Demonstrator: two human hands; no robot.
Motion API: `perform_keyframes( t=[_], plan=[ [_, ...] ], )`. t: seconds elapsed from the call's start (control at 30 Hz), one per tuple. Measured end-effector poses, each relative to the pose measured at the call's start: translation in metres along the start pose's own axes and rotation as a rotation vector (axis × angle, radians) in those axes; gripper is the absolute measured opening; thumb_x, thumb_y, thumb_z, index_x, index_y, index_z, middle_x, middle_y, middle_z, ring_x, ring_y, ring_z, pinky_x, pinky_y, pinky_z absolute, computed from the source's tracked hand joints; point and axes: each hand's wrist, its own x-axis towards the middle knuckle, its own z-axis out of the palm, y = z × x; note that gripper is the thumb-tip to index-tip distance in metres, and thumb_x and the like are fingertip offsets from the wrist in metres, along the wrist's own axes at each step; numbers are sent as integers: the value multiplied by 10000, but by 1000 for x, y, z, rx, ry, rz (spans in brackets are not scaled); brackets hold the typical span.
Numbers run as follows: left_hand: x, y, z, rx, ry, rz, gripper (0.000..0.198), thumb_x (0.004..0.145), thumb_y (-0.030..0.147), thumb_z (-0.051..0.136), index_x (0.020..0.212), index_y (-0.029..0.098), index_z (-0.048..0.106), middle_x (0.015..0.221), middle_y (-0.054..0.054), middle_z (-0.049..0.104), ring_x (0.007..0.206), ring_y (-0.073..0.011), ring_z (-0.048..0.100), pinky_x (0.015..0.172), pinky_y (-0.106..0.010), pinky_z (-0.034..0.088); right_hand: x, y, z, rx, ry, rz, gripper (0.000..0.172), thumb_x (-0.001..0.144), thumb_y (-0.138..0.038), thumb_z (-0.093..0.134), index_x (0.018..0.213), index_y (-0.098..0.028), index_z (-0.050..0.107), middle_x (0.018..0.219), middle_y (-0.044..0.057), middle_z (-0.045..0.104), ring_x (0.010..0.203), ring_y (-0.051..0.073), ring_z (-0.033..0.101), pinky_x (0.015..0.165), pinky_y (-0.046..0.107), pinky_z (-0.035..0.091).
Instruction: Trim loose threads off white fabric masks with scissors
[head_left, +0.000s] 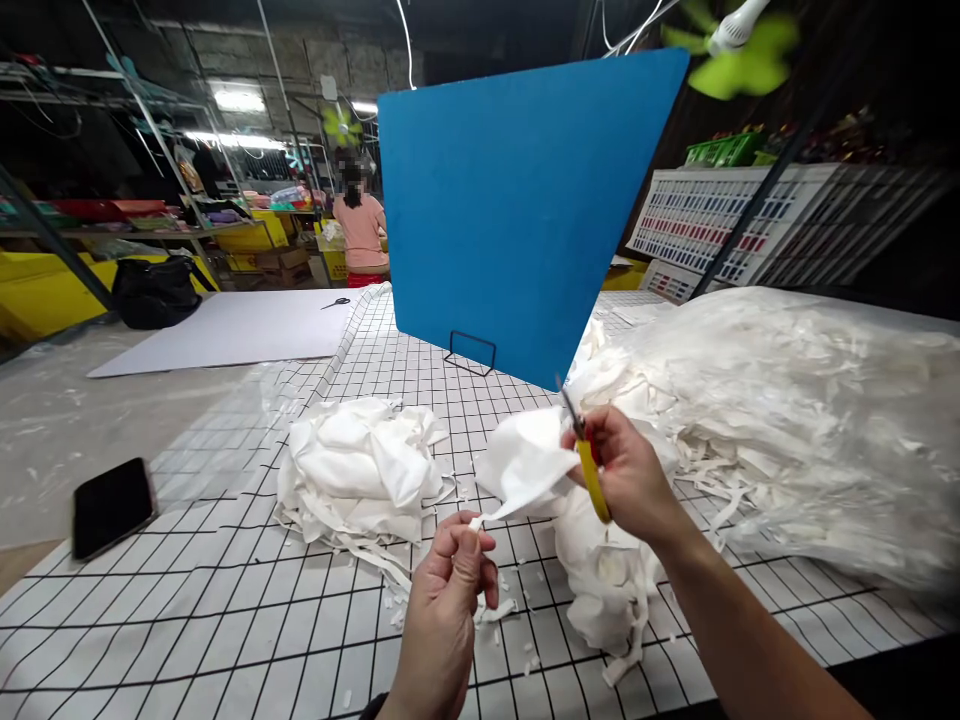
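Just below the frame's center, a white cloth piece tapers to a narrow end pinched by the left hand; the right hand, at the cloth's opposite edge, grasps yellow-handled scissors. A white cloth pile lies left of center.

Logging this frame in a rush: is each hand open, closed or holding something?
Left hand: closed, pinching a narrow end of the white cloth.
Right hand: closed, holding yellow-handled scissors.
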Motion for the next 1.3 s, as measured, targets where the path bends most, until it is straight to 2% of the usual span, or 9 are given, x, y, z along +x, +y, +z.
perform_keyframes(
  t=[0.07, 0.13, 0.27, 0.37, 0.47, 0.57, 0.67, 0.87, 1.3],
  plan=[
    [1, -10, -1, 12, 46, 43, 225, 830, 360, 696, 848, 135, 681, 1202, -113, 570, 589, -51, 501, 545, -217, 436, -25, 15, -7, -160, -91, 188, 313, 718, -339, 764, 865, -247, 503, 886, 21, 629, 750, 192, 598, 618, 299, 503],
    [3, -18, -2, -8, -3, 33, 228, 841, 353, 682, 815, 126, 677, 1323, -142, 527, 562, -36, 498, 509, -211, 420, -46, 34, -10, -273, -164, 337, 317, 728, -386, 752, 831, -235, 493, 835, 10, 623, 728, 187, 585, 614, 302, 494],
    [3, -27, -3, -80, -166, -27, 259, 874, 359, 639, 782, 117, 639, 1303, -160, 562, 488, -20, 490, 449, -198, 375, -70, 56, -12, -113, -292, 521, 432, 676, -412, 806, 818, -220, 446, 882, 8, 625, 777, 176, 594, 674, 296, 494],
    [4, -33, -5, 21, -246, 62, 236, 911, 352, 595, 842, 131, 645, 1016, -110, 663, 566, -75, 551, 548, -228, 445, -79, 48, -18, 47, -182, 458, 439, 703, -406, 801, 861, -226, 433, 936, 15, 603, 739, 142, 559, 648, 269, 461],
    [5, -37, -10, 231, -302, 186, 204, 948, 317, 540, 907, 154, 655, 912, -66, 639, 657, -111, 589, 656, -263, 477, -86, 28, -25, 10, -211, 380, 426, 725, -412, 785, 844, -237, 415, 746, -53, 502, 615, 102, 435, 559, 232, 372],
    [7, -39, -14, 395, -341, 257, 202, 969, 292, 497, 910, 172, 649, 838, -37, 582, 700, -130, 586, 672, -267, 470, -94, 7, -22, -265, -351, 385, 465, 681, -470, 803, 843, -238, 434, 700, -60, 469, 619, 117, 412, 551, 239, 353],
    [7, -39, -15, 501, -373, 303, 194, 973, 268, 481, 877, 181, 624, 783, -27, 550, 714, -140, 558, 659, -259, 449, -98, -5, -12, -552, -364, 360, 504, 649, -550, 798, 850, -238, 458, 743, -36, 546, 664, 148, 484, 599, 264, 394],
    [7, -39, -14, 595, -435, 365, 195, 978, 229, 458, 844, 191, 594, 770, -22, 545, 727, -142, 540, 671, -258, 424, -98, -7, 2, -750, -359, 278, 519, 650, -604, 768, 804, -232, 440, 710, -31, 557, 601, 151, 492, 563, 269, 370],
    [5, -34, -14, 675, -446, 325, 219, 979, 243, 450, 826, 188, 598, 771, -34, 543, 742, -162, 535, 681, -275, 409, -99, 0, -1, -753, -367, 231, 399, 676, -476, 758, 785, -244, 453, 676, -21, 562, 561, 154, 486, 526, 263, 348]
  ],
)
